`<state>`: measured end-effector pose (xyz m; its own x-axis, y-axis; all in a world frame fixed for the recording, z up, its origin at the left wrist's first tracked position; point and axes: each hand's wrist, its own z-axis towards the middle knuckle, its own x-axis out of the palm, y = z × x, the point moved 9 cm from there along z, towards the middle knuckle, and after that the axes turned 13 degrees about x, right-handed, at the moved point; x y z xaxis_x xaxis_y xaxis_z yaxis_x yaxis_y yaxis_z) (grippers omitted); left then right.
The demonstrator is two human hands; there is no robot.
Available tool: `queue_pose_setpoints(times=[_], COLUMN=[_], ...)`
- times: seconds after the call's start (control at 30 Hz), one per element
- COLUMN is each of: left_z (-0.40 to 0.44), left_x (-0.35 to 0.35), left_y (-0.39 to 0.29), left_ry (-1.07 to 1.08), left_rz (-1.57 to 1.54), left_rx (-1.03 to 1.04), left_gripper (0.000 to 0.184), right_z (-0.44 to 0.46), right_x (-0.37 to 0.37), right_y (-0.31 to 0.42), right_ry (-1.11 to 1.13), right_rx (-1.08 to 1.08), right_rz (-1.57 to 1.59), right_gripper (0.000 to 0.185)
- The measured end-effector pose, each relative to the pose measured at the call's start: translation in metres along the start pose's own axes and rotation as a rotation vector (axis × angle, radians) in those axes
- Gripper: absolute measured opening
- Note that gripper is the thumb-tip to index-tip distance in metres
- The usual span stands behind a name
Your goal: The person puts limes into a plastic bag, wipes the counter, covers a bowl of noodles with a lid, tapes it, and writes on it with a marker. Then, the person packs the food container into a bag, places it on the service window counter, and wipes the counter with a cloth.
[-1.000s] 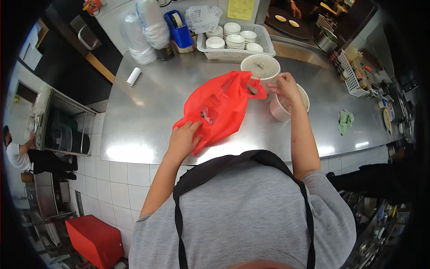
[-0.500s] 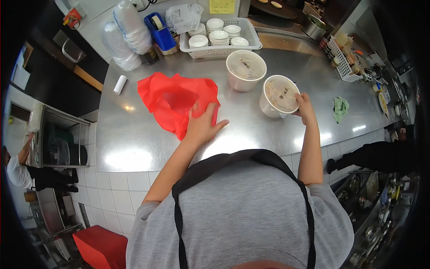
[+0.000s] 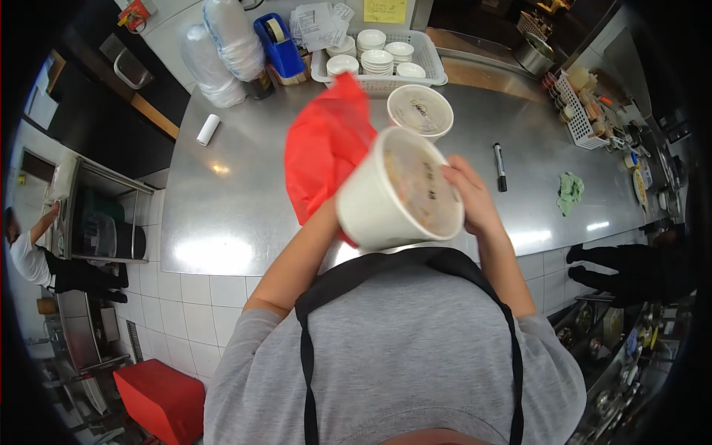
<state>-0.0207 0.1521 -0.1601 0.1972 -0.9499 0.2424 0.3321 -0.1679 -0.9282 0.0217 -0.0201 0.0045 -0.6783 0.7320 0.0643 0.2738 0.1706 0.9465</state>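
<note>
A white lidded tub point(image 3: 386, 196), tilted and raised above the counter close to my chest, is gripped near its lid rim by my right hand point(image 3: 472, 194). Dark handwriting marks its see-through lid, and food shows beneath. My left hand point(image 3: 326, 215) reaches behind this tub beside a red cloth-like bag point(image 3: 326, 144); its fingers are hidden, so I cannot tell what they hold. The bag stands up, partly smeared by motion. A second lidded tub point(image 3: 420, 110) with writing on its lid rests on the counter behind.
On the steel counter point(image 3: 245, 193) are a black marker point(image 3: 500, 167), a green cloth point(image 3: 570, 194) and a white roll point(image 3: 208, 130). Along the back stand a basket of small white dishes point(image 3: 378, 63), a blue tape dispenser point(image 3: 278, 44) and wrapped plastic stacks point(image 3: 233, 44). Other people stand at both sides.
My right hand has lifted the tub from the counter and brought it left, toward my body. The red bag has risen and shifted right. The marker has come into view.
</note>
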Motion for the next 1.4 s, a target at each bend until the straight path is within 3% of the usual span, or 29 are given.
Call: queue_pose_setpoints(times=[0.03, 0.1, 0.13, 0.2, 0.27, 0.3, 0.37, 0.4, 0.5, 0.53, 0.57, 0.63, 0.67, 0.7, 0.73, 0.77, 0.8, 0.87, 0.9, 0.97, 1.0, 1.03, 1.1, 1.2, 1.3, 1.37, 1.4], left_z=[-0.022, -0.046, -0.054, -0.074, -0.095, -0.097, -0.113, -0.116, -0.122, -0.121, -0.118, -0.107, -0.1, -0.093, -0.091, -0.091, -0.084, -0.067, -0.059, -0.042, -0.042, -0.047, -0.053, -0.056, -0.05, -0.051, -0.054], left_x=[0.035, 0.038, 0.042, 0.046, 0.045, 0.042, 0.017, 0.014, 0.002, 0.0, -0.002, -0.041, -0.048, -0.05, -0.061, -0.073, -0.079, -0.083, -0.096, -0.12, -0.123, -0.133, -0.14, -0.137, -0.128, -0.12, -0.116], left_y=[-0.067, -0.094, -0.116, -0.127, -0.109, -0.117, -0.103, -0.11, -0.116, -0.128, -0.129, -0.15, -0.168, -0.168, -0.173, -0.177, -0.172, -0.194, -0.186, -0.15, -0.151, -0.141, -0.138, -0.14, -0.147, -0.144, -0.151], left_ry=[-0.063, -0.095, 0.112, 0.307, 0.534, 0.527, 0.702, 0.627, 0.631, 0.52, 0.523, -0.041, -0.201, -0.193, -0.319, -0.447, -0.445, -0.532, -0.528, -0.381, -0.377, -0.442, -0.51, -0.482, -0.436, -0.348, -0.347], left_rz=[-0.251, -0.289, 0.264, 0.82, 1.16, 1.161, 1.402, 1.372, 1.348, 1.366, 1.367, 1.141, 1.072, 1.074, 1.026, 0.973, 0.973, 1.248, 1.249, 0.932, 0.934, 0.8, 0.67, 0.658, 0.663, 0.591, 0.592], left_rx=[0.032, -0.087, 0.056, 0.194, 0.163, 0.157, -0.276, -0.193, -0.29, -0.088, -0.085, -0.169, -0.138, -0.134, -0.099, -0.068, -0.071, 0.313, 0.316, 0.098, 0.102, 0.001, -0.095, -0.147, -0.045, -0.185, -0.188], left_gripper=[0.057, 0.071, 0.071, 0.071, 0.074, 0.074, 0.07, 0.064, 0.055, 0.045, 0.045, 0.037, 0.034, 0.034, 0.034, 0.035, 0.035, 0.034, 0.034, 0.033, 0.033, 0.031, 0.029, 0.025, 0.025, 0.03, 0.03], right_z=[0.005, 0.021, 0.027, 0.038, 0.053, 0.063, 0.074, 0.078, 0.099, 0.106, 0.11, 0.113, 0.112, 0.112, 0.115, 0.121, 0.122, 0.121, 0.127, 0.139, 0.139, 0.137, 0.131, 0.103, 0.082, 0.108, 0.122], right_x=[0.021, 0.049, 0.063, 0.069, 0.072, 0.067, 0.065, 0.062, 0.058, 0.058, 0.06, 0.068, 0.076, 0.082, 0.078, 0.065, 0.055, 0.056, 0.06, 0.081, 0.085, 0.083, 0.092, 0.08, 0.074, 0.03, -0.012], right_y=[0.004, -0.003, -0.01, -0.021, -0.037, -0.05, -0.06, -0.061, -0.064, -0.063, -0.06, -0.064, -0.07, -0.075, -0.073, -0.053, -0.034, -0.026, -0.036, -0.068, -0.081, -0.074, -0.064, 0.018, 0.079, 0.09, 0.098], right_ry=[0.078, 0.167, 0.254, 0.238, 0.221, 0.194, 0.173, 0.119, 0.031, 0.009, -0.017, 0.025, 0.083, 0.142, 0.137, -0.007, -0.15, -0.325, -0.329, -0.117, -0.012, -0.015, 0.203, 0.214, 0.292, -0.045, -0.555], right_rx=[-0.017, 0.012, 0.04, 0.049, 0.057, 0.103, 0.148, 0.182, 0.165, 0.134, 0.102, 0.119, 0.174, 0.227, 0.225, 0.03, -0.166, -0.451, -0.452, -0.207, -0.03, -0.034, 0.102, -0.151, -0.296, -0.328, -0.506], right_rz=[0.003, -0.015, -0.036, -0.088, -0.139, -0.16, -0.182, -0.168, -0.171, -0.195, -0.218, -0.183, -0.217, -0.253, -0.249, -0.403, -0.554, -0.687, -0.684, -0.707, -0.443, -0.438, -0.059, 0.121, -0.031, -0.133, -0.547], right_gripper=[0.017, 0.016, 0.016, 0.015, 0.015, 0.015, 0.015, 0.015, 0.016, 0.015, 0.015, 0.017, 0.019, 0.022, 0.022, 0.027, 0.033, 0.046, 0.046, 0.047, 0.032, 0.032, 0.018, 0.014, 0.019, 0.023, 0.028])
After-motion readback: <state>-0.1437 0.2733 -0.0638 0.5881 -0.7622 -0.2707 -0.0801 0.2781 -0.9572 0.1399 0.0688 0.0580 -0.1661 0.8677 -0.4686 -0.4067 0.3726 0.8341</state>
